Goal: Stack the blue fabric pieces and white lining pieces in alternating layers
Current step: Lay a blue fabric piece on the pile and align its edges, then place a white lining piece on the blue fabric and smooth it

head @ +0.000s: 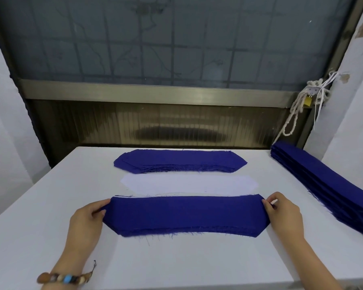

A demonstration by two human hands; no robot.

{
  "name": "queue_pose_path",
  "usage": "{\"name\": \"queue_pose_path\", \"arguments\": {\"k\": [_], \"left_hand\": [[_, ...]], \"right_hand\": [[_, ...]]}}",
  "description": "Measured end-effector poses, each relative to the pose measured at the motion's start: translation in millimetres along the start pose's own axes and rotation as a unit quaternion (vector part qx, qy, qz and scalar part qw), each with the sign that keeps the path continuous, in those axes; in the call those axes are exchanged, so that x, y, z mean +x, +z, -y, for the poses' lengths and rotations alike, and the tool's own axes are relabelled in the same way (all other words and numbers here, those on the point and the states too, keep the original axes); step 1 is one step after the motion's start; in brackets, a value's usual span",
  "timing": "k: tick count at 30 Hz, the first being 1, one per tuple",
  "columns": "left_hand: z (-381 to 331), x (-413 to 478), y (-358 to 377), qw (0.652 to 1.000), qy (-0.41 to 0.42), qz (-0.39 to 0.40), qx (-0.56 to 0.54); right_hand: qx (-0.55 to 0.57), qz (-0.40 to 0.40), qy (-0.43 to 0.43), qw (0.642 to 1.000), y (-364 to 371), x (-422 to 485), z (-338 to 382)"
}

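A person's two hands hold a blue stack [184, 214] by its ends on a white table [176, 264], just on the near side of the lining [189, 184], a pale white piece of the same long shape with clipped corners that lies flat at mid-table. The left hand [86, 218] pinches the stack's left end, thumb along the top and fingers curled against the edge. The right hand [285, 214] pinches the right end in the same way, thumb on the cloth and fingers tucked behind. The stack rests on the table, parallel to the lining and almost touching it, with loose threads fraying from its near edge. At its far left corner a sliver of white and another blue edge peep out. Just beyond the lining lies a far pile [180, 161] of blue pieces, also parallel to it. Well to the right of the lining, a long side pile [327, 185] of blue cloth runs along the table's right edge. A beaded bracelet [65, 278] circles the left wrist. Behind the lining and above the side pile, a rope [293, 114] and a brass padlock [307, 100] hang from the window frame [155, 93].
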State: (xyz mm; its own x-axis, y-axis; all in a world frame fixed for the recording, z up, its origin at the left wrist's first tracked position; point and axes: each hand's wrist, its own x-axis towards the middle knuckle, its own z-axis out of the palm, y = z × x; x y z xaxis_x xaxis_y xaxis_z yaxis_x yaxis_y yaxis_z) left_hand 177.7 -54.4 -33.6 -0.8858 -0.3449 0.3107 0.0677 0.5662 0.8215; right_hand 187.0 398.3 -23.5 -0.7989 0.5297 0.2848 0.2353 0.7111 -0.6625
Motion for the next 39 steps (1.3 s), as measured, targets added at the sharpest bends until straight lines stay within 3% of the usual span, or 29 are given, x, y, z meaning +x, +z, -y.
{"name": "queue_pose_path", "arguments": {"k": [5,8,12,20,27,33,39], "left_hand": [[-1,2,2,0.999,-0.036,0.001,-0.026],[-6,0,2,0.997,-0.054,-0.020,-0.055],[-30,-1,6,0.998,0.019,-0.048,-0.037],[-87,21,53,0.980,0.042,0.182,-0.073],[-81,36,80,0.959,-0.042,0.276,-0.053],[-79,69,93,0.974,-0.032,0.203,-0.090],[-71,88,118,0.983,0.057,0.170,-0.031]], "right_hand": [[-0.029,-0.014,-0.012,0.999,-2,-4,5],[-0.114,-0.018,-0.074,0.991,-5,-9,13],[-0.160,0.036,-0.157,0.974,-5,-11,32],[-0.122,0.186,-0.274,0.936,30,-13,82],[-0.144,0.190,-0.256,0.937,64,10,95],[-0.114,0.184,-0.235,0.947,86,36,108],[-0.035,0.220,-0.245,0.943,113,52,120]]}}
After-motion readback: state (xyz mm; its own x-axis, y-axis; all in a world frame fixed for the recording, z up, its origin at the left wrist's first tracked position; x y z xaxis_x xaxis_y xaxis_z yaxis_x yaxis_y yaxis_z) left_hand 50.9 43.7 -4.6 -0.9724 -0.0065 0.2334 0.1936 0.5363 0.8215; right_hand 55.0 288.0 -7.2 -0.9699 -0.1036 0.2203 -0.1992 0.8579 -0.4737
